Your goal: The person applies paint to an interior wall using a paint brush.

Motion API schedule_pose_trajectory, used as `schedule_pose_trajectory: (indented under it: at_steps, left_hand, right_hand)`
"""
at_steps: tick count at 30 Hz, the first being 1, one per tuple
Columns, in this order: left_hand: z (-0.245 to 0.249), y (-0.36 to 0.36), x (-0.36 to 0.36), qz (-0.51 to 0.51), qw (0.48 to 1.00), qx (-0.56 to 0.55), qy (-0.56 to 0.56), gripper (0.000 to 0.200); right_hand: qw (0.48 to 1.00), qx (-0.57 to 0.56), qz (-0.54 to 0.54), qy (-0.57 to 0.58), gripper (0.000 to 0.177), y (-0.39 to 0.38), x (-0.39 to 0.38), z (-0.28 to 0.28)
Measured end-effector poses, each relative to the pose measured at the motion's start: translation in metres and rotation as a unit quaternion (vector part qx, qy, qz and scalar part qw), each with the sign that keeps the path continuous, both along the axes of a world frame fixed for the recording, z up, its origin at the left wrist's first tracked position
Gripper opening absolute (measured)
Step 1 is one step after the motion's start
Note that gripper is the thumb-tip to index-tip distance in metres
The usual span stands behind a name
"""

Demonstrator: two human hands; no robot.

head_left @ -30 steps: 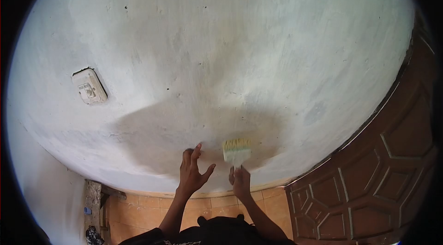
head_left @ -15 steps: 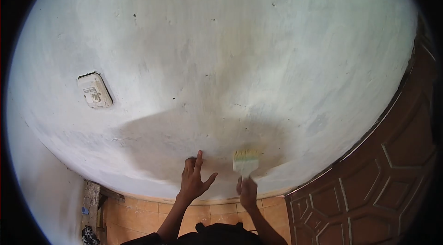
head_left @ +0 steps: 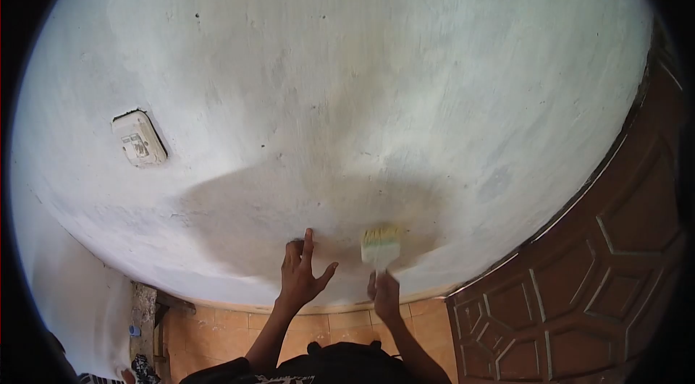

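Note:
My right hand (head_left: pixel 386 296) grips a wide, flat paintbrush (head_left: pixel 380 248) by its handle. The yellowish bristles point up against the pale, patchy wall (head_left: pixel 311 80), and a whitish-green band runs below them. To the left of the brush, my left hand (head_left: pixel 298 279) is open at the wall, with its index finger pointing up and its thumb out to the side. Whether its fingertips touch the surface is hard to tell. Shadows of my arms and body fall on the wall around both hands.
A switch plate (head_left: pixel 139 139) sits on the wall at the left. Brown panelled door (head_left: pixel 579 297) stands at the right. Below are orange floor tiles (head_left: pixel 232 326). In the lower left corner is a worn wooden bench (head_left: pixel 143 311) with a small blue item (head_left: pixel 135 330).
The brush and my right hand have shifted slightly up and left. My left hand keeps nearly the same pose. The view has tilted a little, so the wall marks sit higher and further left.

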State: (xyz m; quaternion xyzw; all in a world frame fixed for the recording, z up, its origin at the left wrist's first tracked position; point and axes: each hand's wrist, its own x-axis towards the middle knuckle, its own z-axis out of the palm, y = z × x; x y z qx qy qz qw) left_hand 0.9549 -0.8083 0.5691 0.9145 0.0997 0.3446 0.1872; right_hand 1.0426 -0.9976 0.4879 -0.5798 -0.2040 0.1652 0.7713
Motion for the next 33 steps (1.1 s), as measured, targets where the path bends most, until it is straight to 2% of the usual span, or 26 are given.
schedule_pose_trajectory:
  at_steps: [3,5,7,10,12,15,19,21,22,23,25,26,28,29,32,33]
  left_hand:
    - [-0.001,0.000,0.000,-0.001,1.000,0.000,-0.007,0.100]
    - [0.003,0.001,-0.001,-0.009,1.000,0.006,0.006,0.102]
    - [0.005,0.002,-0.003,-0.015,1.000,0.006,0.013,0.103]
    - [0.005,0.003,-0.002,-0.020,1.000,-0.003,0.009,0.101]
    - [0.002,0.004,-0.003,-0.018,1.000,-0.008,0.003,0.098]
    - [0.004,0.002,-0.004,-0.011,1.000,-0.007,0.008,0.097]
    - [0.001,0.003,-0.002,-0.017,1.000,-0.011,0.009,0.097]
    - [0.002,0.002,-0.002,-0.008,1.000,-0.001,0.011,0.097]
    - [0.002,0.002,-0.003,-0.009,1.000,0.000,0.009,0.098]
    - [0.002,0.002,-0.003,-0.010,1.000,0.000,0.006,0.098]
    - [0.001,0.003,0.000,-0.008,1.000,0.003,0.001,0.097]
    - [0.001,0.003,0.001,-0.005,1.000,0.004,-0.001,0.097]
    - [-0.005,0.000,-0.002,0.005,1.000,0.004,-0.001,0.097]
    - [-0.006,0.000,-0.002,0.009,1.000,0.005,-0.005,0.096]
    - [-0.006,0.001,0.005,0.015,1.000,0.002,-0.013,0.096]
    - [-0.007,0.000,0.004,0.015,1.000,-0.002,-0.012,0.096]
  right_hand:
    - [0.998,0.019,-0.012,-0.060,0.043,0.013,0.019,0.068]
    - [0.998,0.040,-0.002,-0.049,0.041,0.015,0.023,0.075]
    - [0.998,0.061,0.018,-0.004,0.039,0.023,0.035,0.056]
    - [1.000,-0.013,0.014,-0.024,0.036,0.012,0.020,-0.020]
    - [0.999,-0.050,0.000,0.018,0.036,0.000,-0.004,-0.061]
    - [0.999,-0.003,0.025,0.045,0.037,-0.007,-0.015,-0.028]
    - [0.996,0.023,-0.011,-0.083,0.039,0.012,0.014,0.063]
    - [0.998,0.050,0.013,-0.031,0.040,0.018,0.028,0.075]
    - [0.998,0.064,0.027,-0.005,0.041,0.019,0.031,0.077]
    - [0.999,0.031,0.019,-0.014,0.040,0.018,0.032,0.064]
    - [0.999,-0.037,0.004,-0.033,0.039,0.010,0.025,0.010]
    - [0.999,-0.020,0.012,0.022,0.037,0.006,0.014,-0.009]
    - [0.997,-0.037,0.027,0.057,0.038,-0.010,-0.009,-0.023]
    - [0.996,-0.043,0.035,0.073,0.038,-0.013,-0.014,-0.020]
    - [0.999,0.002,0.006,-0.034,0.039,-0.013,-0.004,0.021]
    - [0.999,0.003,0.000,-0.034,0.039,-0.013,0.001,0.041]
